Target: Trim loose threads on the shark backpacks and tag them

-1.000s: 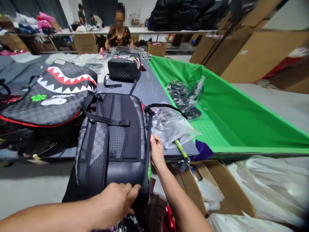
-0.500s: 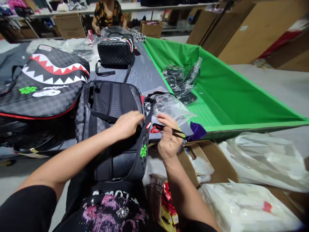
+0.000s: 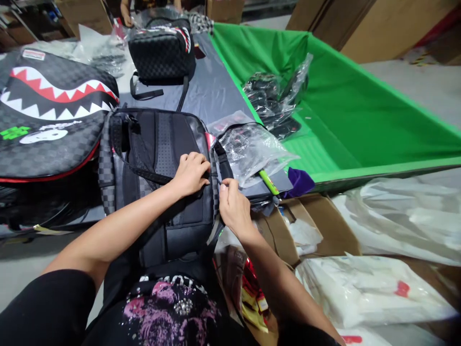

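A black backpack point(image 3: 187, 247) with grey checkered sides lies back panel up in front of me, against the table's near edge. My left hand point(image 3: 191, 174) rests on its right part, fingers curled and gripping the padded surface near the side seam. Just right of that seam, my right hand point(image 3: 234, 204) is closed in a pinch on a thin dark strap at the backpack's side. A wider black shoulder strap point(image 3: 224, 162) runs down to the right fingertips. Beyond them, a yellow-green pen-like tool point(image 3: 269, 184) lies by a clear plastic bag point(image 3: 252, 149).
To the left lies a shark-mouth backpack point(image 3: 54, 139); a smaller checkered bag point(image 3: 160, 55) stands farther back, near another person's hand point(image 3: 127, 18). A green fabric bin point(image 3: 360, 120) holds plastic-wrapped black items point(image 3: 264, 98). Cardboard boxes point(image 3: 327, 223) and white wrapped packs point(image 3: 370, 288) sit at lower right.
My right hand has moved left and down to the backpack's side, off the dark strips it held up. The yellow-green tool now shows fully. The view has shifted slightly downward.
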